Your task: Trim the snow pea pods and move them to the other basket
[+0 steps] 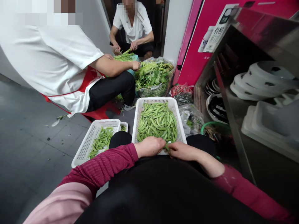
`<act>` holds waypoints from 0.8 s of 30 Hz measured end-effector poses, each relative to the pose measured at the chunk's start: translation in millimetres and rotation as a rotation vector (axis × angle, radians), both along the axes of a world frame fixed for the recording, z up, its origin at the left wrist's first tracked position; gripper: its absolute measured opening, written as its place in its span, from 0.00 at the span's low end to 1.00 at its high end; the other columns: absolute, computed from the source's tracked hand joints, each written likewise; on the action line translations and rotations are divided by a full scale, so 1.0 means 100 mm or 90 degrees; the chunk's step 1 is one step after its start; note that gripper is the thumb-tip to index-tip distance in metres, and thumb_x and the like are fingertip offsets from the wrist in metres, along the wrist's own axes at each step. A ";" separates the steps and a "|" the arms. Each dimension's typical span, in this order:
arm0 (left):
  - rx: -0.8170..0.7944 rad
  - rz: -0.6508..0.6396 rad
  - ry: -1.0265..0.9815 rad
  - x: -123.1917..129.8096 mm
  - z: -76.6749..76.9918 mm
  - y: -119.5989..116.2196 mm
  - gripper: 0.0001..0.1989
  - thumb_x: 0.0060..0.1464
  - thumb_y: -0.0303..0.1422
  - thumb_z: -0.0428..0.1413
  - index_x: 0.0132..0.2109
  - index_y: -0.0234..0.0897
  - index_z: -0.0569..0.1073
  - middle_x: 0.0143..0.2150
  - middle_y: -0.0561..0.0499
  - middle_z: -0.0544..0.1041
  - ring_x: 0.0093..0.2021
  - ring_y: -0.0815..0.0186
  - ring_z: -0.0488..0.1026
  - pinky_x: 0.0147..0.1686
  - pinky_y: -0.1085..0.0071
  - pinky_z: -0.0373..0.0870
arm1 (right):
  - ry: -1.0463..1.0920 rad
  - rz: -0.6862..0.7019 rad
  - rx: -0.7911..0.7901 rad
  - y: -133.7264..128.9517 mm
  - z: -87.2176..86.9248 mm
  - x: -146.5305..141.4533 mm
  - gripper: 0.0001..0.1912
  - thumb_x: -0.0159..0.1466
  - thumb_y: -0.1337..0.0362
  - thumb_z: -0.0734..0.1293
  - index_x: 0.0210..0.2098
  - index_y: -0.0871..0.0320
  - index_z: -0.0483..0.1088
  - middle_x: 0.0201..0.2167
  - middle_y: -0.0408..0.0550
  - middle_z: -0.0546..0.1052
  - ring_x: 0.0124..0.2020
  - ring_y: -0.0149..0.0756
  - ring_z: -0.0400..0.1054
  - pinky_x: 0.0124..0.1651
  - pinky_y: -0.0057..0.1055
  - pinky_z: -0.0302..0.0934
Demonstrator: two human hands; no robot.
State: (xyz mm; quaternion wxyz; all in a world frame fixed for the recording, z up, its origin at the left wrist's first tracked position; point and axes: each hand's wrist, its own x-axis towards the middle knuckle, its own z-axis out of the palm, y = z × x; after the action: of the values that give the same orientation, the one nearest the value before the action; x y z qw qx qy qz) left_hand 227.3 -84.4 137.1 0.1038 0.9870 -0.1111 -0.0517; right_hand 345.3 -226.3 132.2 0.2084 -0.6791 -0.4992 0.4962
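A white perforated basket (pixel 135 124) rests between my knees, with many green pea pods (pixel 157 119) heaped in it. Over its near edge my left hand (pixel 151 146) is closed, fingertips pinched on a pea pod (pixel 167 145). My right hand (pixel 183 151) meets it from the other side, its fingers also pinched on that pod; most of the pod is hidden by the fingers. To the left, a second white basket (pixel 81 152) holds a smaller pile of pea pods (pixel 101 140).
A co-worker in a white shirt (pixel 63 59) sits at the left on a red stool (pixel 102 112). Another person (pixel 133 25) trims greens at the back. A bag of leafy greens (pixel 154 76) stands ahead. At the right are a steel shelf (pixel 233 133) with dishes and a green-rimmed basket (pixel 205 125).
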 end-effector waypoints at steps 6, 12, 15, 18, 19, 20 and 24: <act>-0.195 0.151 0.011 0.07 0.08 0.06 0.12 0.53 0.30 0.40 0.26 0.34 0.64 0.22 0.53 0.65 0.23 0.73 0.60 0.26 0.77 0.57 | -0.385 0.007 0.064 0.10 0.07 -0.20 0.11 0.61 0.62 0.52 0.34 0.59 0.63 0.29 0.51 0.73 0.31 0.38 0.67 0.32 0.30 0.54; -0.568 0.257 0.193 0.00 0.01 0.02 0.09 0.48 0.30 0.45 0.22 0.34 0.58 0.17 0.58 0.57 0.17 0.78 0.52 0.18 0.79 0.50 | -0.412 0.036 0.054 0.14 -0.03 -0.27 0.13 0.61 0.64 0.52 0.42 0.63 0.61 0.36 0.57 0.72 0.36 0.42 0.67 0.35 0.33 0.56; -0.854 0.365 0.337 -0.04 -0.04 0.02 0.10 0.49 0.36 0.45 0.26 0.35 0.58 0.17 0.60 0.54 0.13 0.80 0.47 0.13 0.79 0.43 | -0.275 0.033 0.099 0.12 -0.02 -0.22 0.12 0.62 0.64 0.51 0.37 0.61 0.62 0.32 0.54 0.73 0.32 0.38 0.67 0.35 0.32 0.57; -0.989 0.415 0.379 -0.07 -0.12 0.03 0.10 0.47 0.39 0.48 0.28 0.36 0.58 0.17 0.61 0.53 0.11 0.81 0.44 0.11 0.80 0.39 | 0.036 -0.015 0.135 0.09 -0.03 -0.13 0.14 0.63 0.60 0.51 0.35 0.58 0.63 0.23 0.44 0.72 0.20 0.29 0.63 0.27 0.27 0.57; -0.996 0.434 0.372 -0.09 -0.15 0.04 0.10 0.47 0.38 0.48 0.28 0.36 0.58 0.17 0.61 0.53 0.11 0.81 0.44 0.11 0.81 0.39 | 0.136 -0.088 0.139 0.08 -0.06 -0.09 0.14 0.63 0.58 0.51 0.36 0.58 0.63 0.21 0.42 0.71 0.17 0.28 0.61 0.23 0.26 0.57; -0.990 0.454 0.359 -0.11 -0.19 0.04 0.10 0.46 0.38 0.48 0.27 0.36 0.58 0.17 0.61 0.53 0.11 0.81 0.44 0.10 0.81 0.38 | 0.218 -0.200 0.151 0.08 -0.09 -0.03 0.15 0.62 0.57 0.51 0.38 0.58 0.63 0.21 0.42 0.71 0.15 0.27 0.60 0.21 0.26 0.56; -0.892 0.492 0.310 -0.23 -0.31 0.06 0.10 0.46 0.37 0.47 0.24 0.36 0.57 0.16 0.60 0.56 0.10 0.80 0.48 0.09 0.81 0.40 | 0.395 -0.727 0.198 0.12 -0.29 0.21 0.09 0.59 0.64 0.55 0.35 0.59 0.63 0.22 0.42 0.70 0.20 0.26 0.63 0.24 0.25 0.61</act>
State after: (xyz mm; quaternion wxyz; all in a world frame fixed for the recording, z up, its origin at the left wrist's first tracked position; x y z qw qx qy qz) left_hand 204.0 -78.9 105.9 0.7250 0.6237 0.2546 -0.1430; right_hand 366.4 -214.4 102.7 0.6678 -0.6247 -0.0442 0.4023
